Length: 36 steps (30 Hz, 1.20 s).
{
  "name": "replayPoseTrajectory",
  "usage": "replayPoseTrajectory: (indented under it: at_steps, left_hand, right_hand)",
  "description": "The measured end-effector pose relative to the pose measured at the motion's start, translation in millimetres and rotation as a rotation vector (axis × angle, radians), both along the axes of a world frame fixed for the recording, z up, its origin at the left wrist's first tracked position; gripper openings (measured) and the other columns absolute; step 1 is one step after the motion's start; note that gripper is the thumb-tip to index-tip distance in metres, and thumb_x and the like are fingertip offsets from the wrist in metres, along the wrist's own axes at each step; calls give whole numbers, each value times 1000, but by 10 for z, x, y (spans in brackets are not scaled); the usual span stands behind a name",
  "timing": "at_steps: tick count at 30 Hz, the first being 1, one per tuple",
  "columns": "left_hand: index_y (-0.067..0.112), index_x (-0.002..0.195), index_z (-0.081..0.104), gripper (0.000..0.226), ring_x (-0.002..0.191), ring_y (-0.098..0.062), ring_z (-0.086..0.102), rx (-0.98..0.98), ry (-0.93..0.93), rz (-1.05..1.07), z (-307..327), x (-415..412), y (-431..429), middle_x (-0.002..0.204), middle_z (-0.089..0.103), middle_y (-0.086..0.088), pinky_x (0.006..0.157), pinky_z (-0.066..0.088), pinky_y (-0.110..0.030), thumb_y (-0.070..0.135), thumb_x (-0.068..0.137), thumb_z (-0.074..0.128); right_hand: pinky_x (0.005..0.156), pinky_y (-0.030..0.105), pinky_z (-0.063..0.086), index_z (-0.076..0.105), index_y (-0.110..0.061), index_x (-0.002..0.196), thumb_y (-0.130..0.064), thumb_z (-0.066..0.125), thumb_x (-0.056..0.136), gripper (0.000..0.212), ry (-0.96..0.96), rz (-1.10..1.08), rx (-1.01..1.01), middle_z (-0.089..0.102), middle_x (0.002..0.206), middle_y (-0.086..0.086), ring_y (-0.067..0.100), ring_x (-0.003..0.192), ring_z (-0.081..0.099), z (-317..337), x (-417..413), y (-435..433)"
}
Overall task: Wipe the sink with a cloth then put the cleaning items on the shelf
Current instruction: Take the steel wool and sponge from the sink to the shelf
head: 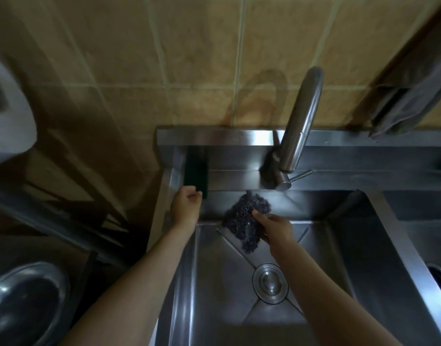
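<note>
A steel sink fills the lower right of the view, with a round drain in its floor. My right hand grips a dark, knobbly cloth and holds it against the sink's back wall, just below the faucet. A dark green sponge stands on the ledge behind the basin, at its left end. My left hand is at the sponge's lower edge with its fingers curled round it.
A steel faucet rises from the ledge and leans over the basin, its lever pointing right. A grey cloth hangs at the upper right. A metal bowl lies at the lower left, beside the sink.
</note>
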<state>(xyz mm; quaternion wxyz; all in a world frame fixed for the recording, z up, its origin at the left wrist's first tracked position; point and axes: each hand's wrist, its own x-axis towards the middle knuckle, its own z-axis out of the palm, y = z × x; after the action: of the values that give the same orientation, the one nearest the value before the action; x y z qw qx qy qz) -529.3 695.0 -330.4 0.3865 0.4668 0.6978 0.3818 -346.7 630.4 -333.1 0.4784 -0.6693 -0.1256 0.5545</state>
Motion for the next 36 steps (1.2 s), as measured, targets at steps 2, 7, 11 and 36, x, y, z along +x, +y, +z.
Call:
replayPoseTrajectory:
  at_steps: [2,7,11,36]
  left_hand:
    - [7,119,55,31,108,-24,56,36,148,3,-19,-52,178,119,60,-11,86,41,-27,16,90,55]
    - [6,124,51,43,108,-33,55,-64,377,-112,-173,-137,521,121,57,-16,90,47,-45,31,89,55]
    - [3,116,54,54,106,-37,52,-149,538,-136,-297,-168,607,116,55,-20,85,48,-42,45,82,61]
    - [10,88,58,20,70,-20,54,-174,150,-88,-131,-134,259,89,63,-8,53,36,-26,27,83,65]
  right_hand:
    - [78,36,53,59,13,99,-11,72,80,33,8,-12,-1,66,99,23,32,88,64,16,-43,42]
    - [58,24,51,60,1,82,-12,70,81,16,28,-31,0,66,85,14,23,73,64,46,-108,106]
    - [59,24,51,61,-2,80,-10,70,81,12,39,-55,0,66,82,14,21,72,64,50,-163,112]
    - [84,39,52,59,-3,82,-14,71,81,16,38,-162,50,65,98,22,30,87,63,299,-21,-223]
